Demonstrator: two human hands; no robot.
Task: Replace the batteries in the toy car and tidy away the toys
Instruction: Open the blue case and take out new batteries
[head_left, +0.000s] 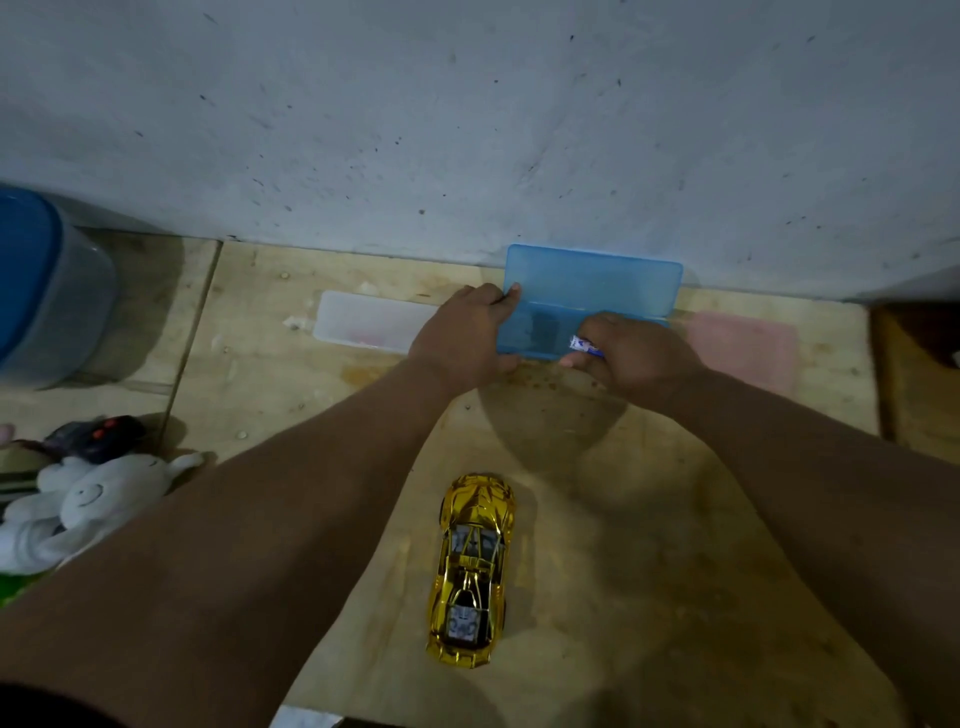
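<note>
A: What is being held by the hands?
B: The blue box (592, 301) is being gripped by the left hand (462, 338); a battery (587, 346) is being pinched by the right hand (634, 358).
A: And the toy car (472, 569)?
B: It is being left on the floor (649, 545), nearer the person.

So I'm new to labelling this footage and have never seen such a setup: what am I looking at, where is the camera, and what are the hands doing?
There is no machine here: the camera is worn on a person's head and looks down at their two bare arms and a tiled floor by a wall. The left hand holds the left edge of an open blue plastic case. The right hand pinches a small white and blue object, probably a battery, at the case's front edge. Nearer the person stands a gold toy car, wheels down. A clear case and a pink case lie either side of the blue one. Far left are a white plush toy, a dark remote control and a blue-lidded tub.
</note>
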